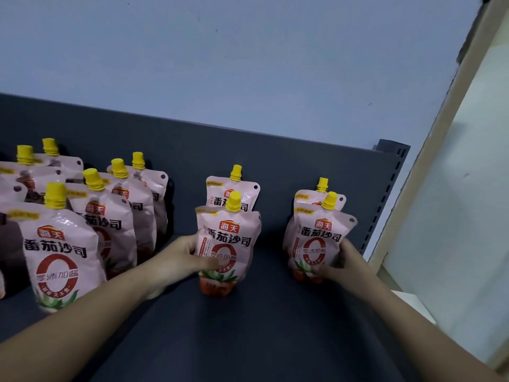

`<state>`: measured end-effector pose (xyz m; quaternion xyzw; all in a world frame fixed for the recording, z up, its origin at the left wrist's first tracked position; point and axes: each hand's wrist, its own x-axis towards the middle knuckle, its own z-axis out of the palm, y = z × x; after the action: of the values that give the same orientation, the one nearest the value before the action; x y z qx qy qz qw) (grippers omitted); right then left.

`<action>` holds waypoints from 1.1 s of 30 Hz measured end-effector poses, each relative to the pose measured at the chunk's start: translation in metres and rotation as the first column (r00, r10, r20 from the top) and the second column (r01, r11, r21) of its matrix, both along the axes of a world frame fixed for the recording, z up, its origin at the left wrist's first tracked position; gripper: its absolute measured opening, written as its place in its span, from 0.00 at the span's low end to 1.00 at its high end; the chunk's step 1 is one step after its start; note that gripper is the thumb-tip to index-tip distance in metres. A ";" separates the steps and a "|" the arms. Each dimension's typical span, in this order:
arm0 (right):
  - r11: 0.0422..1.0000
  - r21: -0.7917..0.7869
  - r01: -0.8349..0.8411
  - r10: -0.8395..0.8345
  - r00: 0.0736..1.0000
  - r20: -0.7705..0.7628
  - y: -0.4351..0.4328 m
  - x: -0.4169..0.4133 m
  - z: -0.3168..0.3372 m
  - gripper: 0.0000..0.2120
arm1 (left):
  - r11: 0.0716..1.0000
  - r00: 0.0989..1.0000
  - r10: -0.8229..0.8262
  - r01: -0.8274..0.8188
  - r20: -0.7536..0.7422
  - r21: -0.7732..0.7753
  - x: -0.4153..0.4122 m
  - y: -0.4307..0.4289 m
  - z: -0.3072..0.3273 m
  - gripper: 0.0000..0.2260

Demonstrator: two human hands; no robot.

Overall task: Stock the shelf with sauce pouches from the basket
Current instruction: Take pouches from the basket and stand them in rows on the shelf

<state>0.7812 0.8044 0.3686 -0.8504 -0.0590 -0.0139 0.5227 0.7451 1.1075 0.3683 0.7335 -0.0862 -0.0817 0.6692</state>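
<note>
the left hand [179, 260], low in the middle of the frame, gripped the middle pouch [228, 238] round its lower half, with the thumb across the front and the fingers curled behind. the right hand [344, 267], lower right of centre, held the right pouch [316, 238] at its lower right edge, fingers wrapped onto it. both forearms came in from the bottom corners.

the two held pouches were upright, pink with red print and yellow caps, with their bottoms down at the dark grey shelf [275, 326]. whether they rested on it with their full weight could not be told. they stood well apart from each other.

just behind the middle pouch stood a second pouch [234, 190], half covered by it. another rear pouch [308, 195] stood the same way behind the right one, with only its top and cap showing.

at the left of the frame a group of pouches [115, 216] stood in rows running toward the back, and the nearest pouch [57, 257] was large at lower left.

behind the rows rose the shelf's dark back panel [192, 139], ending at a slotted post [391, 172] at the right. above it was a pale blue wall [248, 64], and a beige frame [440, 128] slanted down the right side.
</note>
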 end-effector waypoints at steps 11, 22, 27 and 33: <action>0.868 0.301 0.396 -0.417 0.909 0.007 0.012 -0.029 0.003 0.19 | 0.995 0.998 -0.044 0.049 -0.053 0.086 0.000 0.010 -0.006 0.21; 0.938 -0.008 -0.347 0.345 0.931 0.115 0.101 -0.082 -0.003 0.40 | 0.997 0.998 -0.026 0.022 -0.050 -0.079 -0.024 0.004 0.000 0.31; 0.910 0.131 -0.394 0.340 0.888 0.310 0.124 -0.093 0.004 0.57 | 0.990 1.000 0.019 -0.016 0.023 -0.141 -0.054 -0.017 0.024 0.08; 0.938 0.160 -0.308 0.197 0.851 0.487 0.123 -0.098 0.030 0.35 | 0.974 0.962 -0.126 0.165 0.242 -0.152 -0.077 -0.020 0.052 0.27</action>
<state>0.6829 0.9279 0.3982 -0.7398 -0.2918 -0.1540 0.5863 0.6683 1.0870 0.4203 0.6697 -0.2240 -0.0372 0.7071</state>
